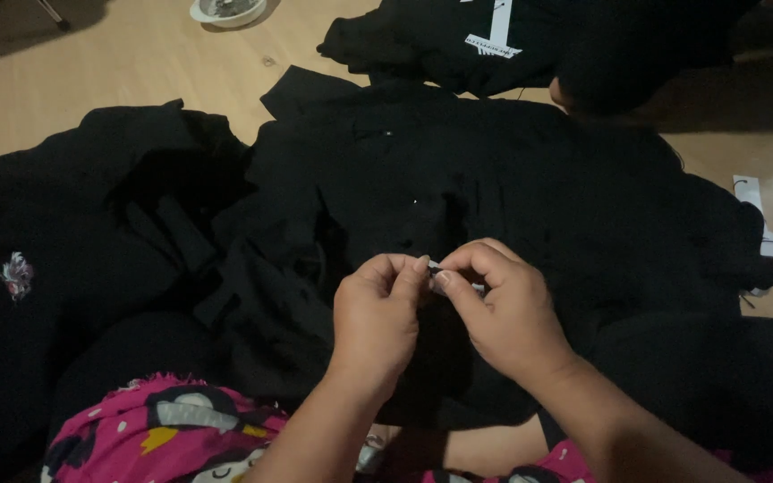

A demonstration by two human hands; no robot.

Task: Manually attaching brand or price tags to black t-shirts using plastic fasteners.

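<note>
My left hand [376, 313] and my right hand [503, 309] meet fingertip to fingertip over a black garment [458, 179] spread on the floor. Both pinch a small pale object [437, 268] between thumbs and forefingers; it is too small to tell what it is. A fold of the black cloth seems caught up under my fingers. Two tiny bright specks, maybe pins or studs, show on the cloth above my hands.
More black clothing lies heaped at left [64, 233] and at the back [494, 36], one piece with a white label. A round white dish [227, 9] sits on the wooden floor at top. White paper tags [755, 206] lie right. Pink patterned fabric [172, 434] covers my lap.
</note>
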